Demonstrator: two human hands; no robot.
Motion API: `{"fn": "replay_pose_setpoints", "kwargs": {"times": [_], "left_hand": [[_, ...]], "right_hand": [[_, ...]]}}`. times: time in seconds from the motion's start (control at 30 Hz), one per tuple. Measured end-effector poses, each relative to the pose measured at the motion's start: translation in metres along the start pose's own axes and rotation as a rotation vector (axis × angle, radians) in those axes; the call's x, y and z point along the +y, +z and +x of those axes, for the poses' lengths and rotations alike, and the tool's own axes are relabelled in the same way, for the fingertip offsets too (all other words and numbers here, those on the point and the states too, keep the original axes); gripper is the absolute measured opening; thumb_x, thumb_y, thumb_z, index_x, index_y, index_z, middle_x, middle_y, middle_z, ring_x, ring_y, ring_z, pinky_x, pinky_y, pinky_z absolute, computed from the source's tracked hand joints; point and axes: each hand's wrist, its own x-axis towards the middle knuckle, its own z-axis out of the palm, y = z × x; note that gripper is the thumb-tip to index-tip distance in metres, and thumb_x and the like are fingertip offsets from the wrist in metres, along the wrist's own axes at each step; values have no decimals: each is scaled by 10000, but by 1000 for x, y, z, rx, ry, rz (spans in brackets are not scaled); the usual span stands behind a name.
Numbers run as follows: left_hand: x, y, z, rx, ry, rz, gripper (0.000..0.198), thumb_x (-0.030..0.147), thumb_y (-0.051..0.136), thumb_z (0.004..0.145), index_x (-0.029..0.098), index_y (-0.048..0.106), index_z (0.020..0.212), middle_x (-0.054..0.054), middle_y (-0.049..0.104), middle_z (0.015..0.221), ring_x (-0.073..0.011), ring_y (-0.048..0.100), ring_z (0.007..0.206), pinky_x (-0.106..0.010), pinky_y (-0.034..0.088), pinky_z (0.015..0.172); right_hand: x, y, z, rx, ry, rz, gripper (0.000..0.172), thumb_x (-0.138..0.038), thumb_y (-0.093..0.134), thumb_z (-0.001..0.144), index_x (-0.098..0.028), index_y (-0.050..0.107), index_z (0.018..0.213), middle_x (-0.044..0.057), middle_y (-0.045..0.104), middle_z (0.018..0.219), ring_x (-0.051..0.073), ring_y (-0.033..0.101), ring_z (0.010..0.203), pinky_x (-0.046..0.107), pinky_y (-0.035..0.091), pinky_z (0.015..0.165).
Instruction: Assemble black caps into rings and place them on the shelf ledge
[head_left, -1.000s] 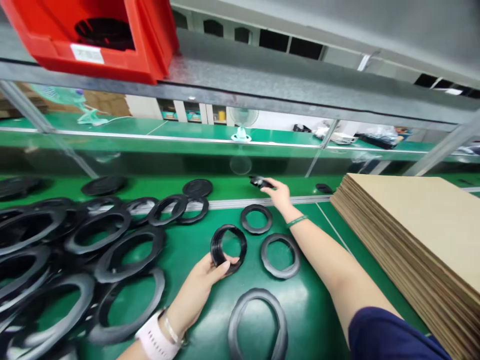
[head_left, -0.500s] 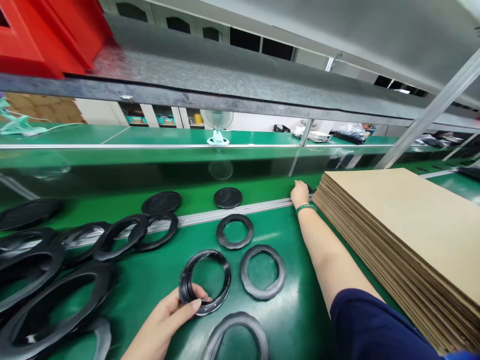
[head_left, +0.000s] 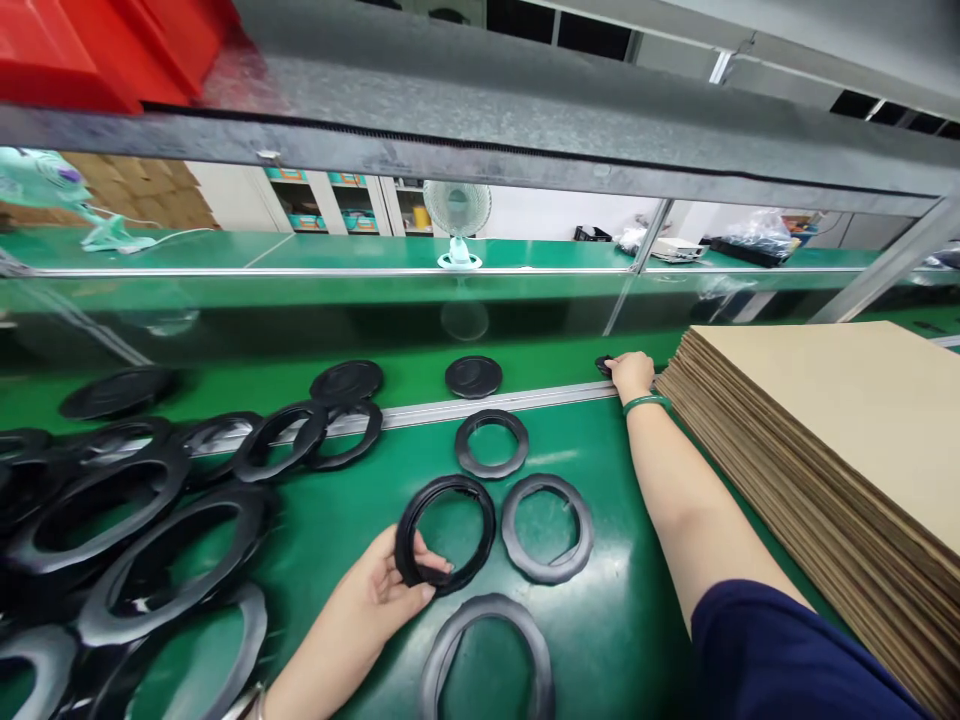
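My left hand [head_left: 367, 595] is shut on a black rubber ring [head_left: 445, 535], its fingers curled over the ring's lower edge on the green conveyor belt [head_left: 600, 660]. At the far side of the belt, my right hand [head_left: 632, 375] pinches a small black disc [head_left: 604, 365], mostly hidden by my fingers, beside a metal rail [head_left: 510, 403]. Several similar scalloped rings lie between my hands, including one [head_left: 547, 528] and another [head_left: 491, 444]. More rings are heaped at the left [head_left: 142, 540].
A tall stack of cardboard sheets [head_left: 817, 460] stands right of my right arm. Flat black discs [head_left: 473, 377] lie beyond the rail. Overhead runs a grey metal shelf [head_left: 480, 130] carrying a red plastic bin [head_left: 82, 50]. A desk fan [head_left: 457, 215] stands on the far bench.
My right hand has moved right along the rail to the cardboard stack's corner, still pinching the small piece. My left hand still holds the ring, which has tilted slightly. The camera view has shifted.
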Motion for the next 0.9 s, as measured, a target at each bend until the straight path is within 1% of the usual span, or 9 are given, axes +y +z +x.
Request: {"fn": "replay_pose_setpoints", "kwargs": {"times": [0.17,0.33,0.43,0.53,0.57,0.63,0.73,0.8,0.9], "left_hand": [[15,7,-5,-38,45,84,291,276,775,727,194,594,939,-86,731,995,-255,681,990,-384,516,938],[29,9,-11,-53,67,103,254,311,751,732,165,665,921,-82,734,958,-243,684,931,-373,527,910],[28,11,-12,-24,59,115,263,278,776,677,156,671,885,-85,745,913,-251,699,883,-393,539,891],[25,13,-13,24,73,103,279,252,792,651,164,644,870,-86,751,932,-256,711,907,-413,538,920],[24,14,-13,38,76,86,302,248,794,651,173,619,885,-81,753,943,-255,713,924,-417,538,928],[22,15,-13,53,73,45,378,239,798,652,192,549,933,-69,755,954,-249,720,945,-426,544,933],[19,16,-11,66,69,3,492,228,813,645,199,488,1014,-55,754,939,-247,732,935,-446,556,926],[17,17,-10,72,80,-28,553,224,821,645,188,490,1087,-56,747,974,-252,728,970,-459,551,949],[13,16,-9,84,91,-68,625,211,839,638,175,500,1162,-68,732,1039,-269,715,1019,-481,541,977]], "right_hand": [[-10,-8,-20,79,-95,113,247,-378,650,954,-136,656,1003,66,649,1071,213,610,1051,435,498,971],[-33,-32,-69,212,-293,327,180,-270,616,932,-114,704,916,99,665,943,236,605,969,413,479,926],[-56,-58,-116,263,-466,455,208,-268,593,929,-116,737,920,111,665,892,241,604,916,403,482,903],[-83,-86,-181,216,-681,551,178,-330,652,924,-189,761,933,63,666,852,218,615,870,364,504,840],[-92,-95,-204,179,-782,583,163,-348,673,921,-214,766,934,50,671,843,209,619,852,352,508,814],[-107,-106,-250,129,-1074,672,154,-332,674,938,-207,764,935,54,682,820,204,617,809,352,504,768],[-121,-107,-301,102,-1350,660,164,-272,616,979,-172,744,959,59,691,817,184,602,776,334,497,740],[-123,-100,-318,101,-1419,615,185,-253,582,996,-154,737,970,57,675,796,175,589,751,320,494,717],[-119,-87,-322,87,-1439,583,207,-255,562,1007,-151,736,964,49,651,770,164,578,725,303,485,686]]}}
